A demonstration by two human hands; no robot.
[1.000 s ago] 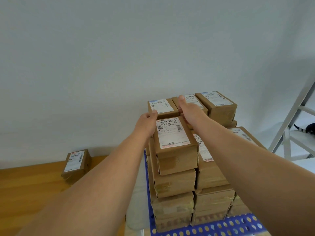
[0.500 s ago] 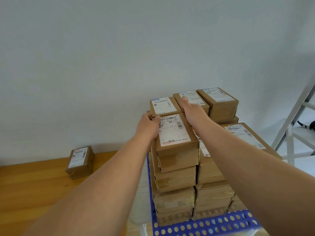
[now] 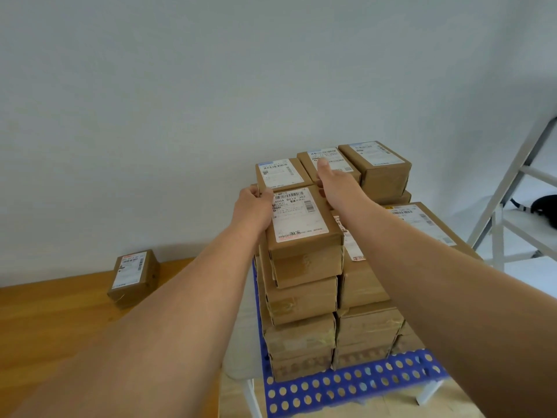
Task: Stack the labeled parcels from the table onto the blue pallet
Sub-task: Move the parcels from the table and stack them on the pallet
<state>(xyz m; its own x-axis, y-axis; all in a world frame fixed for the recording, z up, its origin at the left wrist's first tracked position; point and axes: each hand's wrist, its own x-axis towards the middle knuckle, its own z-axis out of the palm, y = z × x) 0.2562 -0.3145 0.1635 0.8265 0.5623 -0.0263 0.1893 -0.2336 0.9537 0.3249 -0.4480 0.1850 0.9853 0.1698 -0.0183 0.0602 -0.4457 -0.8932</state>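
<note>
Cardboard parcel (image 3: 301, 224) between 2 hands (image 3: 254, 206)

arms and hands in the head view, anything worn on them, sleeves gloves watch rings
Both forearms are bare along all that shows: no sleeves or cuffs in frame. The left hand and right hand are bare too, with no gloves. No watch, bracelet or band shows at either wrist. No rings are visible, though most fingers are hidden behind the parcels.

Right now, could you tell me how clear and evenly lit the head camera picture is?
Head view: soft, even light, no glare; the front parcel label's large print reads sharply, while the parcel on the table shows only blurred print; wide-angle bending stretches both forearms at the lower edge; faint shadow on the wall behind it.
</note>
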